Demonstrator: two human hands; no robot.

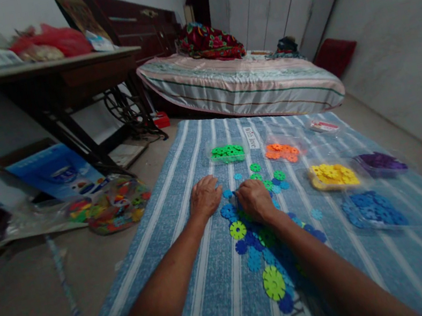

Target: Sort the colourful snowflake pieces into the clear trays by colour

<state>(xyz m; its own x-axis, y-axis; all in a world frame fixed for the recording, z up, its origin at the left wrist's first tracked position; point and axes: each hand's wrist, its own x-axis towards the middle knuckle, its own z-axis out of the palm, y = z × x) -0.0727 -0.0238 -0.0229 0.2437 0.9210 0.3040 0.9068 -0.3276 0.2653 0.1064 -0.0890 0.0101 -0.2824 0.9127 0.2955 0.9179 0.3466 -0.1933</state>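
Note:
My left hand (205, 197) rests palm down on the striped cloth, fingers loosely bent and nothing visible in it. Close to its right, my right hand (256, 200) is closed over the pile, a bit of a dark blue notched disc showing at its fingertips. Loose plastic notched discs lie about both hands: a lime green one (238, 230), a larger lime one (274, 283), a light blue one (254, 259) and a green one (254, 167). My right hand and forearm hide part of the pile.
Clear boxes hold sorted discs: green (228, 154), orange (282, 152), yellow (333, 175), purple (382, 161) and blue (374, 210). A small clear pack (324, 126) lies at the far right. Beyond stand a bed (238, 79) and a sewing-machine table (68, 68); a bag of coloured pieces (117, 204) sits at left.

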